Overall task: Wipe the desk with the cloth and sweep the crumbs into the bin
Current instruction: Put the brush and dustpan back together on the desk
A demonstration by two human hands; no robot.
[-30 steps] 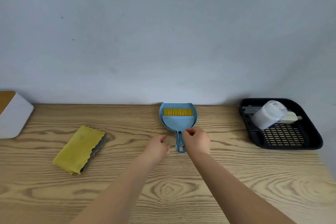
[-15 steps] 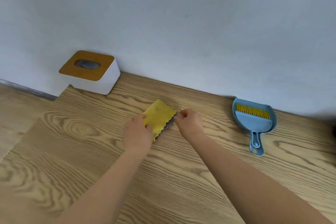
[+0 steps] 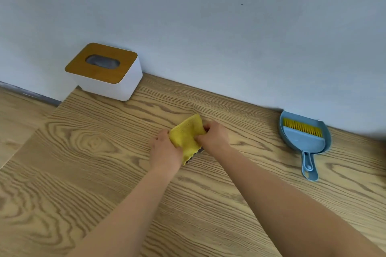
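Observation:
A folded yellow cloth [image 3: 186, 135] with a grey underside lies on the wooden desk [image 3: 104, 173] near its middle. My left hand [image 3: 165, 150] grips the cloth's left edge. My right hand [image 3: 213, 135] pinches its right side, fingers curled into the fabric, which bunches between the two hands. A blue dustpan [image 3: 307, 140] with a yellow-bristled brush [image 3: 300, 127] nested in it lies flat at the right, by the wall, handle pointing toward me. No crumbs are visible to me.
A white box with a wooden slotted lid [image 3: 104, 71] stands at the back left corner against the grey wall. The desk's left edge runs diagonally, with wooden floor [image 3: 16, 115] beyond it.
The view swung left from the dustpan to the cloth. Both hands left the dustpan handle, reached the cloth and now grip it, bunching it up.

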